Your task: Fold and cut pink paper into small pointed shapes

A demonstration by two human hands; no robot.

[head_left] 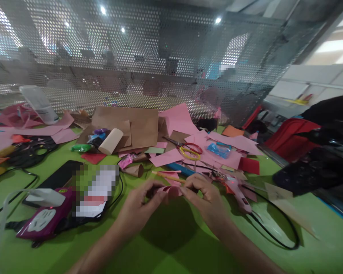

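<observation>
Between both hands, above the green table [171, 251], is a small rolled piece of pink paper [173, 192]. My left hand [144, 203] pinches its left end between thumb and fingers. At the right end, my right hand [204, 196] grips the paper with thumb and forefinger. Just beyond the fingers lie a pencil [167, 176] and a blue tool or marker [180, 169], partly hidden. A pink glue gun [237, 192] rests on the table to the right of my right hand, its black cord curving toward me.
Scissors [188, 149] lie on pink paper scraps [174, 156]. Brown cardboard [144, 125] stands behind a paper tube [111, 140]. At left are a purple power strip [47, 220] with a white plug, a black phone [60, 175] and a bottle [40, 104]. A perforated metal screen [125, 83] borders the back.
</observation>
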